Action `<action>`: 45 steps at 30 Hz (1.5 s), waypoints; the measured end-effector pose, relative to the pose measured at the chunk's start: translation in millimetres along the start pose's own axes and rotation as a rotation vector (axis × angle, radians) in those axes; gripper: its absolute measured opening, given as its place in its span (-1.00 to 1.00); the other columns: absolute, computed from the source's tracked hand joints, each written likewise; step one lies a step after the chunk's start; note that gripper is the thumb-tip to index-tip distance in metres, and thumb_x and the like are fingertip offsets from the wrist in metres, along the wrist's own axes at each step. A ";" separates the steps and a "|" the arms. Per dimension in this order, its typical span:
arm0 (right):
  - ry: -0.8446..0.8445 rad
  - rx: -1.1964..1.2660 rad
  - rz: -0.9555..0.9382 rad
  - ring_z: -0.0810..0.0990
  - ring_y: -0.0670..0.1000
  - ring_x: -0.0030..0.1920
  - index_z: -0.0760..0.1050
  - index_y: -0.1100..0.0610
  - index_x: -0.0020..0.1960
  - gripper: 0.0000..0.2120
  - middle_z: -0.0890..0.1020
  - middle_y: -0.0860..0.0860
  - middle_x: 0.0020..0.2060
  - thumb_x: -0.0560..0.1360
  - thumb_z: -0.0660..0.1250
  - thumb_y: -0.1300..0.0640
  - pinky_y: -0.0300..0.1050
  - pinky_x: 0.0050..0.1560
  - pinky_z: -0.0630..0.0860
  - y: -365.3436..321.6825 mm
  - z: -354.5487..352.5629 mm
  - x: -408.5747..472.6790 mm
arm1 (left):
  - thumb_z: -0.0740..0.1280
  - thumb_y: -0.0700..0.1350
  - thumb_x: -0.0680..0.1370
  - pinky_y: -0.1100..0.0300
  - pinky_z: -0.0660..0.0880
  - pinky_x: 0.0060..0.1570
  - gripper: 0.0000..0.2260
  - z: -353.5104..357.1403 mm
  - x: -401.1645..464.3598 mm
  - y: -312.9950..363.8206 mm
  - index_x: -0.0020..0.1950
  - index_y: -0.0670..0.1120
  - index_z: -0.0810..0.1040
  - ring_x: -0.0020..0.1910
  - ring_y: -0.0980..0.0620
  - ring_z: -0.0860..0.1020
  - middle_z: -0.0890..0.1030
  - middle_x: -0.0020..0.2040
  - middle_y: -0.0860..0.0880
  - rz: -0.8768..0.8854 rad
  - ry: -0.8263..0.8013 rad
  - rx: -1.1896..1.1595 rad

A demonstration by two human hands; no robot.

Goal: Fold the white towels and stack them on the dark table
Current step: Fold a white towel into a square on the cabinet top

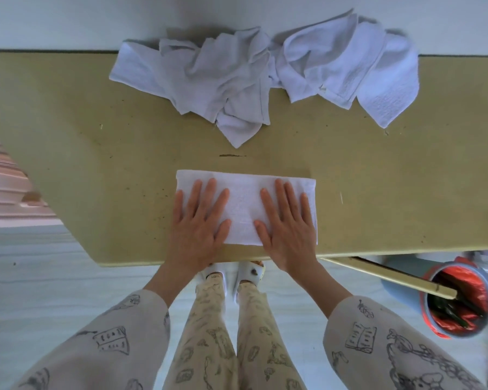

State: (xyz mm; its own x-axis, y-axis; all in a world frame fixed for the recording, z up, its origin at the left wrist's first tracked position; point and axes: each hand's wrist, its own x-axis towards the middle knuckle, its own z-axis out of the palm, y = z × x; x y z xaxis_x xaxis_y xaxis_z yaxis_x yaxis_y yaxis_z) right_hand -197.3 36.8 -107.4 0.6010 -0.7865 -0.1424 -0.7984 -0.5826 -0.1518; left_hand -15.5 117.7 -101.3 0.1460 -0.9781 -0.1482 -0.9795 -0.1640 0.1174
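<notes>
- Pressing: left hand point(199, 220) and right hand point(286, 223) lie flat, fingers spread, on folded towel point(244, 204)
- Towel sits at near table point(82, 142) edge
- Unfolded towels point(259, 77) heaped at far edge

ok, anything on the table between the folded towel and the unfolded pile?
Nothing but bare table in the head view: only a small dark mark on the surface between the folded towel and the crumpled pile.
</notes>
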 end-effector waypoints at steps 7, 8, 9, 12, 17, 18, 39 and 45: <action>0.066 0.023 -0.003 0.06 0.15 0.49 0.08 0.10 0.50 -0.46 0.17 0.21 0.47 0.61 -0.13 -0.14 0.17 0.46 -0.03 -4.2 -14.2 -0.8 | -0.05 0.05 0.61 -0.16 0.13 0.38 -0.52 -18.7 -26.6 -45.2 0.45 -0.19 0.19 0.44 -0.21 0.18 0.26 0.44 -0.22 -0.238 0.026 -0.155; 0.074 0.039 -0.021 0.05 0.15 0.49 0.08 0.09 0.50 -0.48 0.17 0.19 0.48 0.61 -0.11 -0.12 0.19 0.46 -0.04 -12.8 -15.4 1.0 | 0.01 0.03 0.60 -0.17 0.24 0.30 -0.54 -24.2 -26.2 -42.2 0.38 -0.23 0.29 0.37 -0.26 0.27 0.34 0.37 -0.26 -0.336 0.076 -0.192; 0.075 0.050 -0.039 0.05 0.15 0.49 0.09 0.09 0.50 -0.48 0.17 0.17 0.48 0.61 -0.09 -0.10 0.20 0.46 -0.03 -22.1 -15.8 3.8 | 0.07 0.01 0.58 -0.17 0.31 0.20 -0.58 -30.1 -23.2 -36.5 0.28 -0.26 0.38 0.27 -0.30 0.35 0.41 0.28 -0.29 -0.454 0.131 -0.225; 0.052 0.047 -0.075 0.09 0.16 0.49 0.17 0.10 0.48 -0.49 0.20 0.15 0.48 0.60 -0.07 -0.10 0.26 0.43 0.01 -44.1 -10.0 14.4 | 0.24 0.04 0.55 -0.09 0.27 0.13 -0.64 -44.2 -6.6 -14.3 0.16 -0.23 0.46 0.16 -0.25 0.33 0.40 0.17 -0.27 -0.792 0.113 -0.382; 0.049 0.017 -0.076 0.14 0.15 0.48 0.22 0.10 0.47 -0.47 0.23 0.12 0.47 0.57 -0.01 -0.12 0.25 0.42 0.05 -47.2 2.6 18.9 | 0.30 0.09 0.50 -0.02 0.20 0.22 -0.60 -43.8 12.9 0.7 0.15 -0.20 0.44 0.22 -0.18 0.26 0.32 0.21 -0.19 -0.951 -0.044 -0.483; 0.045 0.019 -0.075 0.12 0.14 0.49 0.20 0.09 0.47 -0.46 0.22 0.12 0.48 0.57 -0.01 -0.12 0.25 0.42 0.05 -47.2 3.2 18.8 | 0.30 0.08 0.51 -0.02 0.21 0.22 -0.61 -45.0 15.2 0.6 0.16 -0.20 0.44 0.23 -0.19 0.26 0.32 0.22 -0.19 -0.954 -0.063 -0.485; -0.008 0.033 -0.046 0.06 0.12 0.49 0.18 0.08 0.48 -0.45 0.18 0.10 0.49 0.56 -0.03 -0.13 0.25 0.42 -0.01 -50.8 2.5 20.1 | 0.15 0.01 0.60 0.14 0.35 -0.18 -0.71 -57.0 23.8 -9.6 0.06 -0.19 0.50 -0.16 -0.04 0.48 0.52 -0.16 -0.03 -0.805 0.140 -0.673; -0.016 0.423 -0.005 0.09 0.09 0.50 0.14 0.12 0.49 -0.47 0.17 0.12 0.49 0.57 -0.04 -0.06 0.07 0.48 0.03 -44.1 -25.4 21.4 | 0.22 -0.03 0.58 0.35 0.29 -0.38 -0.78 -88.6 27.5 9.9 0.02 -0.16 0.53 -0.39 0.11 0.41 0.46 -0.36 0.08 -0.629 0.310 -0.674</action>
State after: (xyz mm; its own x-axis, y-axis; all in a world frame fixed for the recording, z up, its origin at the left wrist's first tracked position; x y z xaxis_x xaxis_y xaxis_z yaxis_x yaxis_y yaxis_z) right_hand -150.2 40.4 -78.9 0.6077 -0.7788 -0.1556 -0.7125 -0.4482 -0.5398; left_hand -8.8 77.8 -17.2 0.7403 -0.6611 -0.1222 -0.4388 -0.6128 0.6572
